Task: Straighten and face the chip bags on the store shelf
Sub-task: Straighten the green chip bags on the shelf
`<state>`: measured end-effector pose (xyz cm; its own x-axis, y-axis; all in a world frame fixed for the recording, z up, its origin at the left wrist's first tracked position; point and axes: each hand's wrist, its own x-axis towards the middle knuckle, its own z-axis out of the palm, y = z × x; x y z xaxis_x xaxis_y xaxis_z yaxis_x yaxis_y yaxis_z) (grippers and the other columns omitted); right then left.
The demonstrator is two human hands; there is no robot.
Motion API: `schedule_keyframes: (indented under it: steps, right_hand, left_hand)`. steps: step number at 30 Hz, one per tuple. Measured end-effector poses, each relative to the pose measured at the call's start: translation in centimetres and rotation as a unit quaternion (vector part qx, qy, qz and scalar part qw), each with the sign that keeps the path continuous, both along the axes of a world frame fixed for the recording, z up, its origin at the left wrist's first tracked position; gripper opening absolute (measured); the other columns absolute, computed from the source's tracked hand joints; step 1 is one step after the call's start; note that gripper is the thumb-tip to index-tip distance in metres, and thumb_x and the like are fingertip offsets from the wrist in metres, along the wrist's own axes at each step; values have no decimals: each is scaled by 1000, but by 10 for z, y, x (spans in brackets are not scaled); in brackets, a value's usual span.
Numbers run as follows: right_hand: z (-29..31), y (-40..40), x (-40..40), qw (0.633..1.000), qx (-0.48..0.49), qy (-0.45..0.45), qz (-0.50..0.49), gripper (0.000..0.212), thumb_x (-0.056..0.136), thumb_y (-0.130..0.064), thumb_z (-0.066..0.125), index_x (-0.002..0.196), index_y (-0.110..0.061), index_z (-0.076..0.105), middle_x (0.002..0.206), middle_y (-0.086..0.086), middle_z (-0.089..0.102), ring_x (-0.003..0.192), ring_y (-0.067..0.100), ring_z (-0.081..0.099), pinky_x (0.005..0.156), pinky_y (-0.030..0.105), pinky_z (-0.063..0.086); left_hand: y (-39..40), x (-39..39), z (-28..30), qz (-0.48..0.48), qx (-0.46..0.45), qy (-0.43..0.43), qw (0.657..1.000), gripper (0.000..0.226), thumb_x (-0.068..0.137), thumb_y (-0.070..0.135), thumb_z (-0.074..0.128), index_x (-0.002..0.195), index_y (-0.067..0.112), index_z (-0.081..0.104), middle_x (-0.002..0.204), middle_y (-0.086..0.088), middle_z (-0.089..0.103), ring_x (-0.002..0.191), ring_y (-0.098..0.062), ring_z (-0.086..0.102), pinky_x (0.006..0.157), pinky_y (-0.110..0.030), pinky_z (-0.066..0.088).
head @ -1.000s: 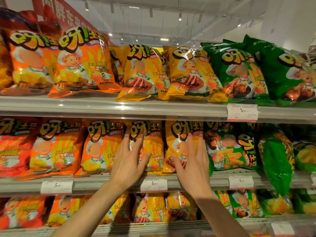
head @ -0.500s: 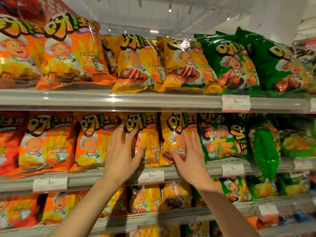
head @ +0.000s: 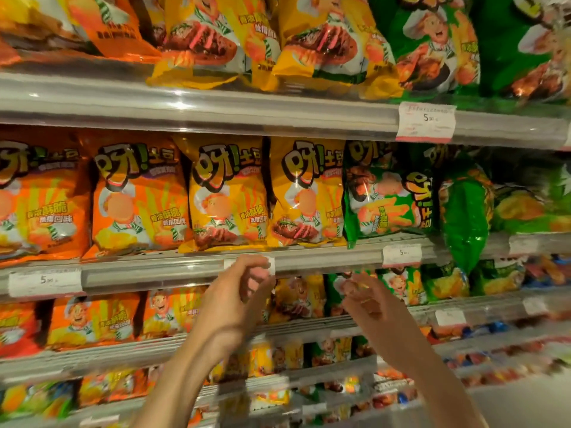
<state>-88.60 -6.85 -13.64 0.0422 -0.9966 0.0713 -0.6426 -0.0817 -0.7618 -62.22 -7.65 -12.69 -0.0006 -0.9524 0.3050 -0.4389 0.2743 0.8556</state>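
Hands, left hand (head: 234,301) and right hand (head: 367,304), loosely curled and empty, hover just below upright yellow chip bags (head: 265,196), right hand nearer the sideways-tipped green bag (head: 386,193).

Middle shelf (head: 173,270): orange bag (head: 139,199) upright, front facing out, beside another orange bag (head: 37,202) at far left. Right of these, two yellow bags (head: 227,196) (head: 304,193), upright, faces forward, edges touching. Further right, green bag (head: 389,193) turned sideways, logo running vertically, leaning against the yellow one. Beyond it, a second green bag (head: 463,211) edge-on, drooping over the shelf lip. Upper shelf: orange, yellow and green bags leaning forward, bottoms overhanging the rail. Lower shelves blurred.
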Motion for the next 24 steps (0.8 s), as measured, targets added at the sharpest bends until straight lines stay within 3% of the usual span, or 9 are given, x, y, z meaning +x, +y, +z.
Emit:
schedule_keyframes:
  steps: [3,6,9,13,15,18,21,24]
  right_hand:
    - [-10,6,-24,999,28,-16,9,32,97,-43,57,124,-55,45,108,-24,62,92,-6,63,75,14,51]
    - [-14,5,-52,998,59,-36,5,31,96,-48,57,123,-59,47,108,-27,63,95,0,64,86,26,55]
    - [-14,-3,-87,997,67,-32,14,30,94,-52,55,123,-51,49,114,-25,62,101,-5,61,92,26,52]
    - [-8,-9,-143,996,61,-46,36,21,97,-45,56,116,-50,50,104,-27,63,90,-12,60,75,9,48]
    - [-12,-9,-173,997,53,-36,48,26,98,-40,57,123,-44,53,103,-25,65,90,-12,61,78,12,49]
    - [-16,-8,-214,996,56,-34,62,29,97,-39,59,126,-41,55,99,-23,67,87,-2,65,84,26,54]
    - [-12,-12,-250,995,57,-42,65,26,97,-37,58,122,-43,56,99,-20,68,83,1,65,79,24,53]
    - [-4,-19,-282,996,53,-49,52,23,96,-36,60,118,-45,56,104,-20,67,88,-10,63,80,18,52]
  left_hand:
    - [9,-34,-9,-30,56,37,997,15,93,18,66,106,25,65,85,1,67,68,-2,55,58,-14,44]
    - [13,-68,-17,-2,60,9,998,17,92,22,67,108,23,65,91,5,68,76,0,62,73,-11,49]
    - [15,-105,-13,-11,87,30,996,15,96,18,62,110,22,65,89,4,68,73,4,60,70,-6,45]
    - [10,-157,-13,30,79,5,996,9,95,34,62,103,36,66,89,14,72,83,0,66,73,-20,47]
    - [11,-185,-9,42,79,7,996,11,94,39,61,104,38,65,93,20,71,87,1,66,75,-24,49]
    - [16,-225,0,44,67,4,997,13,94,37,60,106,36,65,97,28,68,90,1,67,77,-23,52]
    - [16,-252,6,56,71,11,996,16,92,38,61,107,34,67,95,23,71,91,-2,69,80,-27,54]
    - [15,-267,13,74,72,16,994,26,87,48,60,108,35,68,96,21,72,92,-2,69,83,-30,55]
